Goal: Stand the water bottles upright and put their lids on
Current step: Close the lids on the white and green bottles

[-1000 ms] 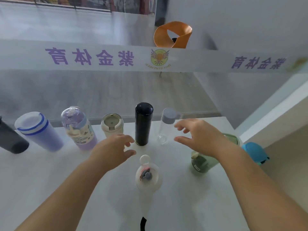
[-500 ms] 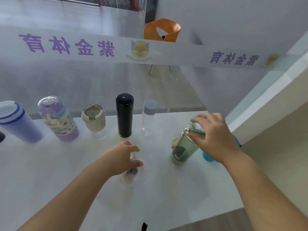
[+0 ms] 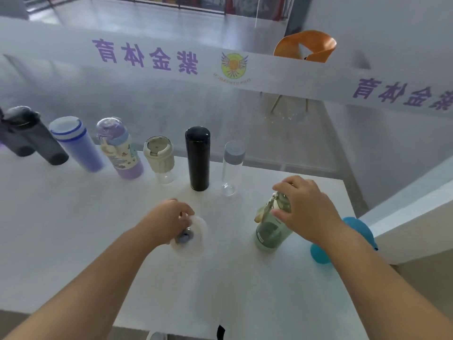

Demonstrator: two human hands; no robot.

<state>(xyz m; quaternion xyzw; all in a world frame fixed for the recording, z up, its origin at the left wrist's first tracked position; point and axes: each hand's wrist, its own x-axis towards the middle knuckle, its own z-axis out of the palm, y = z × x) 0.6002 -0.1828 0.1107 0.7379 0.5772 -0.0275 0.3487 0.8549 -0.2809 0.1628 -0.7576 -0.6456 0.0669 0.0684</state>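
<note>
**On the white bench: both hands on bottles, back row standing**

On the bench [image 3: 73, 241], a white top that fills most of the view, a row of six bottles runs along the far edge, all upright, all capped.

Row, left to right:
- dark grey bottle [image 3: 31, 138], far left, leaning in the wide-angle view
- blue bottle [image 3: 76, 143], white lid with a blue ring
- purple printed bottle [image 3: 120, 148], clear domed lid
- cream cup [image 3: 159, 155], clear base, flip lid on
- black flask [image 3: 198, 158], tallest in the row, middle
- clear bottle [image 3: 231, 168], grey cap, right end

Near side, apart from the row:
- green bottle [image 3: 270, 229] stands upright on the right, near the bench's right edge. Right hand [image 3: 304, 212] covers its top, fingers [image 3: 282, 213] closed around the lid and neck. A tan strap hangs off the neck on the left side.
- teal bottle [image 3: 343, 239] just right of the green one, behind the right forearm, mostly hidden. Cannot tell whether it stands or lies.
- translucent white bottle [image 3: 193, 236] in the middle, seen nearly from above, grey spout on its lid. Left hand [image 3: 166, 219] sits on its far-left side, fingers curled onto the lid rim.

Beyond the bench: a frosted glass panel with purple lettering, and an orange chair [image 3: 305, 46] behind it, far right.
</note>
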